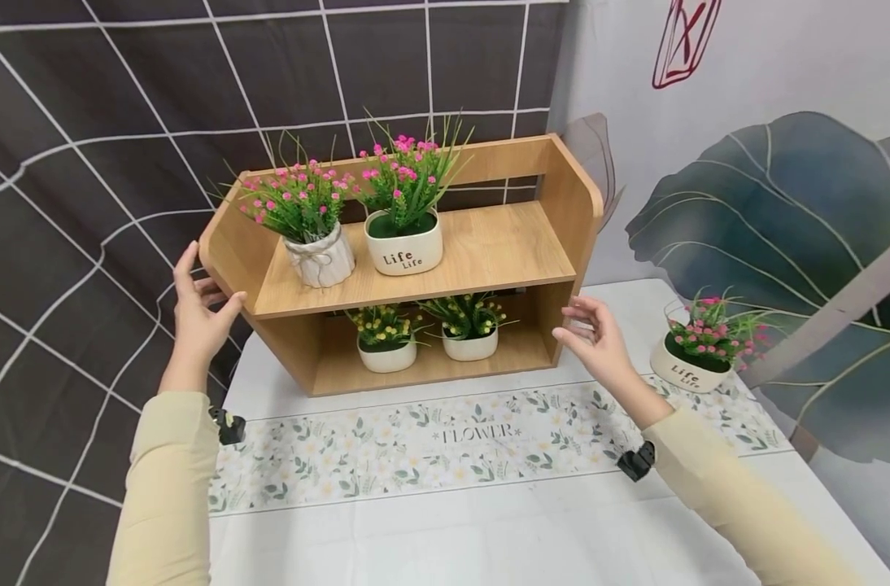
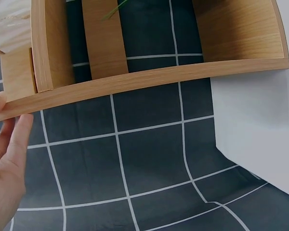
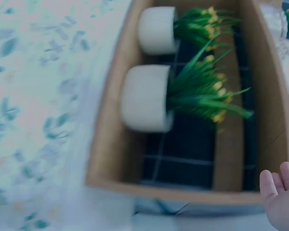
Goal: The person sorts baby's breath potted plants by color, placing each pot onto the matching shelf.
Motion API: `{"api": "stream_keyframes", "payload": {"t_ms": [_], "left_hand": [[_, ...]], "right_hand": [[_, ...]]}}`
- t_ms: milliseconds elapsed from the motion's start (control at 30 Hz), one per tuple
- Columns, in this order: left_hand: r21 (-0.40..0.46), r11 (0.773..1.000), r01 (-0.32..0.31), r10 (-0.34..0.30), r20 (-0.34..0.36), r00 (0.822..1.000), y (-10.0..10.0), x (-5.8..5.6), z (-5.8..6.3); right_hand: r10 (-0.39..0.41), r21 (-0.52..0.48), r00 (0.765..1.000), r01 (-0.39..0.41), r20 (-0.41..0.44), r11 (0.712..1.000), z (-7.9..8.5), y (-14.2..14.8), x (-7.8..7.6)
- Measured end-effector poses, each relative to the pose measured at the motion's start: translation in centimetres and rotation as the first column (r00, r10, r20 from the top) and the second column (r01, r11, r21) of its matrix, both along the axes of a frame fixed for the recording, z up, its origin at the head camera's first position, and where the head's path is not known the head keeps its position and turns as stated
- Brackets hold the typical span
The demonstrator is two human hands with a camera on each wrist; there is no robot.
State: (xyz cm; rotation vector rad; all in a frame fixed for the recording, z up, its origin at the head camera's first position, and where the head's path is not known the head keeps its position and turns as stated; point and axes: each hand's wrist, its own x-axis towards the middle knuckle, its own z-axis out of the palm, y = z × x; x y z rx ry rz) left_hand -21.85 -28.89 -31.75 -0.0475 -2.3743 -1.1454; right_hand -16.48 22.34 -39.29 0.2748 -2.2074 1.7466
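A two-tier wooden shelf (image 1: 503, 236) stands on the table. My left hand (image 1: 199, 313) holds the front edge of its left side panel (image 2: 135, 79), thumb on the inner face and fingers outside. Beside the lower right side is my right hand (image 1: 597, 338), fingers loosely bent with nothing in them; whether it touches the panel I cannot tell. On the upper tier sit a white pot with a twine bow (image 1: 320, 259) and an oval "Life" pot (image 1: 404, 246), both with pink flowers. Two white pots with yellow flowers, a left one (image 1: 388, 356) and a right one (image 3: 147, 98), occupy the lower tier.
Another "Life" pot with pink flowers (image 1: 690, 370) stands at the table's right side. A floral "FLOWER" runner (image 1: 416, 456) lies across the white table (image 1: 452, 537). Behind the shelf hangs a dark cloth with a white grid (image 1: 269, 73).
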Motion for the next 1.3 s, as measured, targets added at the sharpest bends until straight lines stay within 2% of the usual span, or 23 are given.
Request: {"api": "stream_keyframes", "payload": {"t_ms": [133,300,433,600,833,967,1067,1167,1300], "left_hand": [[-0.013,1.0,0.004,-0.004,0.005,1.0,0.2,-0.1,0.0],[-0.03,1.0,0.002,-0.002,-0.02,1.0,0.5,0.0,-0.2],[-0.023,0.999,-0.025,0.024,-0.03,0.999,0.5,0.3,-0.4],[0.015,0.998,-0.056,0.056,-0.023,0.998,0.4,0.5,-0.6],[0.1,0.994,-0.046,0.049,-0.036,0.998,0.5,0.1,-0.8],[0.179,0.983,-0.035,0.044,-0.045,0.998,0.5,0.1,-1.0],[0.199,0.979,-0.03,0.04,-0.047,0.998,0.4,0.1,-1.2],[0.197,0.98,-0.033,0.04,-0.034,0.999,0.4,0.2,-1.2],[0.186,0.982,-0.041,0.045,-0.013,0.999,0.6,0.4,-1.1]], "right_hand": [[-0.05,0.048,0.998,0.049,0.022,0.998,-0.4,1.1,1.9],[-0.089,0.2,0.996,0.092,-0.029,0.975,-1.0,2.6,3.3],[-0.115,0.287,0.992,0.126,-0.055,0.949,-3.2,5.1,3.2],[-0.159,0.366,0.987,0.151,-0.009,0.918,-5.6,8.6,3.5],[-0.221,0.375,0.975,0.201,0.012,0.905,-6.6,11.6,5.3],[-0.256,0.381,0.967,0.229,0.019,0.896,-8.2,13.4,5.6],[-0.285,0.396,0.958,0.248,0.037,0.884,-9.0,14.7,5.8],[-0.33,0.426,0.941,0.27,0.071,0.863,-9.4,16.0,6.1],[-0.403,0.447,0.908,0.313,0.12,0.838,-10.0,17.7,6.5]]}}
